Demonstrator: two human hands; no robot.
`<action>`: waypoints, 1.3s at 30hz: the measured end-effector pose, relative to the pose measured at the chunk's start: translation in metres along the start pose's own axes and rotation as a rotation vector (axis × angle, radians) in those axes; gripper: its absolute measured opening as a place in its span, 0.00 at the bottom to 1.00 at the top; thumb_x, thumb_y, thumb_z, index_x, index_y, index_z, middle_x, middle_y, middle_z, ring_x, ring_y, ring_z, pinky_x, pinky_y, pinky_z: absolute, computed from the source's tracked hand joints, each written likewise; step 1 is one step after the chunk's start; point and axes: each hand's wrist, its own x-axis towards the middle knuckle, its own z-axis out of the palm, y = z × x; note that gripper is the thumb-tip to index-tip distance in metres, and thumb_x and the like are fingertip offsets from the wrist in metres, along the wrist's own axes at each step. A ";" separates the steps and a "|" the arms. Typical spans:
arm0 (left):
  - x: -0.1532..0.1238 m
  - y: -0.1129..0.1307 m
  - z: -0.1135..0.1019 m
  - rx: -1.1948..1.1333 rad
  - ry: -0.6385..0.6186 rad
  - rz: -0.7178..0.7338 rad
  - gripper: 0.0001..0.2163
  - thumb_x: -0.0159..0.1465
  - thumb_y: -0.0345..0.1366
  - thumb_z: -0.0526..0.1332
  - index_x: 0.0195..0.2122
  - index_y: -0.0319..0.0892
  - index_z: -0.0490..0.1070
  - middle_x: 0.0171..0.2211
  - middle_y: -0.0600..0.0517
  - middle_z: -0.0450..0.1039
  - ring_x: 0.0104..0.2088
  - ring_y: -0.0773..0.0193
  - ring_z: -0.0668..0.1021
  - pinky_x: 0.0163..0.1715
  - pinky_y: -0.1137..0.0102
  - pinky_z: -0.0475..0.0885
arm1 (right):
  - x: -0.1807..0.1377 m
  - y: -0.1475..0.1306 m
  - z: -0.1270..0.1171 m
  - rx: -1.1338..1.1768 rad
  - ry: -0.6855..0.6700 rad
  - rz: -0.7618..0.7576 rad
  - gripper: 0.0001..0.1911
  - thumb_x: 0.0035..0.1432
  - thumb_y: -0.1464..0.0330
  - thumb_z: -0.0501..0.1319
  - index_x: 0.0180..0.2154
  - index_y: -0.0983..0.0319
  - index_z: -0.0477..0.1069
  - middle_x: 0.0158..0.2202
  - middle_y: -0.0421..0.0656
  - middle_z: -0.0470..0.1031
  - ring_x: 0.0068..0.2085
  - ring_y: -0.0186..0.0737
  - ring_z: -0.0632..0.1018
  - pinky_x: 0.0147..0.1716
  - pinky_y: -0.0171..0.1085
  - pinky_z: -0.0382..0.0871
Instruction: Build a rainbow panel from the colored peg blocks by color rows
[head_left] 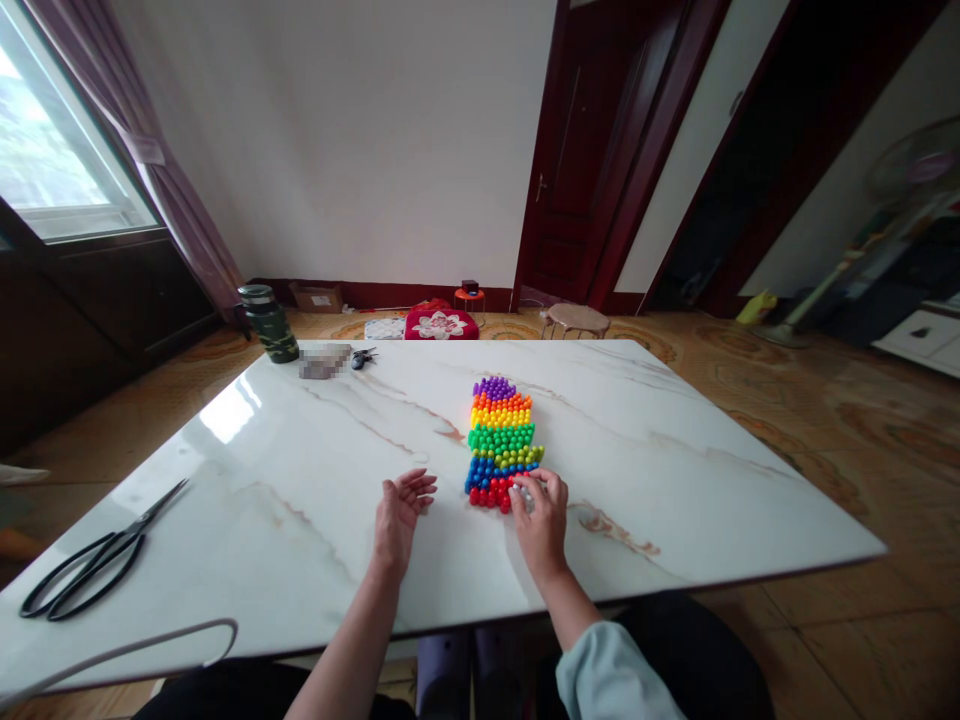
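A block of bright beads [501, 438] lies on the marble-patterned table, banded in purple, orange, yellow, green, olive, blue and red from far to near. At its near right corner, my right hand [541, 515] has thumb and fingers closed around a few whitish beads [523, 492], partly hidden by the fingers, beside the red beads [489, 493]. To the left of the block, my left hand [403, 515] is held with fingers apart and nothing in it, not touching the beads.
Black-handled scissors [105, 560] lie at the table's left, near a grey cable [172, 632]. A camouflage bottle [270, 325], a blurred-out item [324, 361] and keys [363, 358] are at the far left edge. Beyond the table stand a stool [576, 319] and a red cushion [441, 324].
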 end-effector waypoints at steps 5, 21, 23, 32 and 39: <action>0.001 0.000 -0.001 0.002 -0.011 0.009 0.32 0.57 0.64 0.57 0.42 0.37 0.76 0.40 0.40 0.78 0.38 0.56 0.78 0.37 0.65 0.71 | -0.001 0.000 -0.002 0.011 -0.012 0.015 0.07 0.61 0.71 0.57 0.35 0.60 0.74 0.43 0.47 0.67 0.46 0.45 0.68 0.46 0.48 0.67; 0.002 -0.002 -0.002 -0.017 0.005 0.009 0.32 0.56 0.65 0.57 0.42 0.37 0.76 0.39 0.41 0.78 0.37 0.58 0.78 0.37 0.66 0.71 | -0.024 -0.029 -0.027 0.034 -0.155 -0.097 0.08 0.63 0.70 0.55 0.37 0.58 0.73 0.43 0.46 0.71 0.44 0.41 0.75 0.45 0.40 0.70; 0.002 -0.003 -0.002 -0.016 0.008 0.009 0.32 0.56 0.65 0.58 0.42 0.37 0.76 0.39 0.41 0.78 0.37 0.58 0.78 0.37 0.65 0.70 | -0.029 -0.031 -0.024 -0.003 -0.175 -0.069 0.09 0.63 0.70 0.54 0.37 0.59 0.73 0.45 0.47 0.71 0.44 0.41 0.76 0.43 0.39 0.72; 0.000 -0.001 0.000 -0.010 0.010 0.011 0.32 0.57 0.64 0.57 0.42 0.37 0.76 0.39 0.40 0.78 0.37 0.57 0.79 0.37 0.65 0.71 | -0.037 -0.025 -0.011 -0.129 -0.240 -0.055 0.14 0.60 0.72 0.55 0.46 0.58 0.72 0.50 0.49 0.71 0.48 0.45 0.77 0.43 0.42 0.76; 0.001 -0.001 -0.001 -0.007 0.006 0.016 0.31 0.58 0.64 0.56 0.42 0.37 0.76 0.39 0.40 0.79 0.38 0.57 0.79 0.37 0.65 0.71 | -0.039 -0.026 -0.009 -0.107 -0.226 -0.073 0.17 0.60 0.73 0.53 0.49 0.58 0.70 0.51 0.49 0.70 0.50 0.45 0.76 0.45 0.42 0.74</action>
